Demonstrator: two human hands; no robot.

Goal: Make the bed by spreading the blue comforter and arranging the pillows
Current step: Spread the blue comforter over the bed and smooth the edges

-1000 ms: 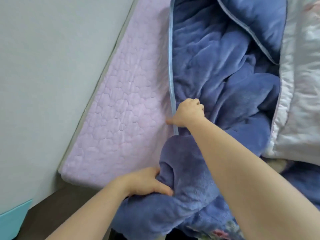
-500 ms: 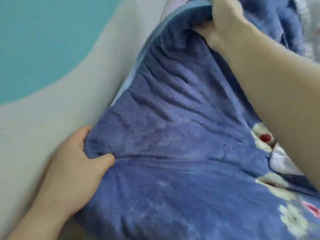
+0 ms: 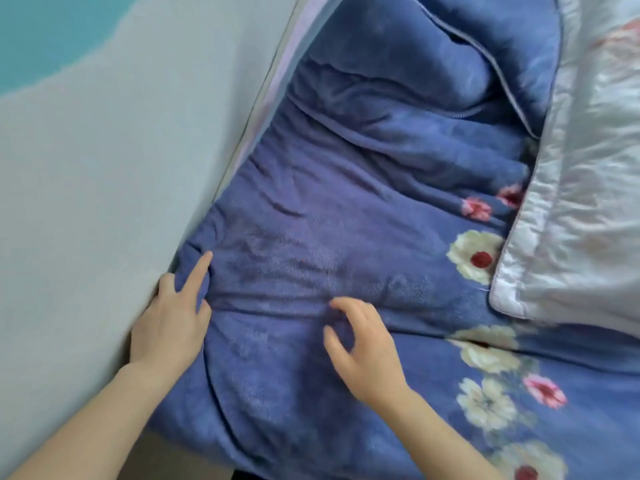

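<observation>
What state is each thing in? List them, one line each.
blue comforter: spread to the wall, still wrinkled
left hand: open, at the comforter's wall-side edge
right hand: fingers curled loosely, on the comforter
pale quilt: crumpled, overlapping the comforter's right side

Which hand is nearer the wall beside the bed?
Left. The left hand presses the blue comforter's edge right against the wall; the right hand rests further in on the comforter, apart from the wall.
</observation>
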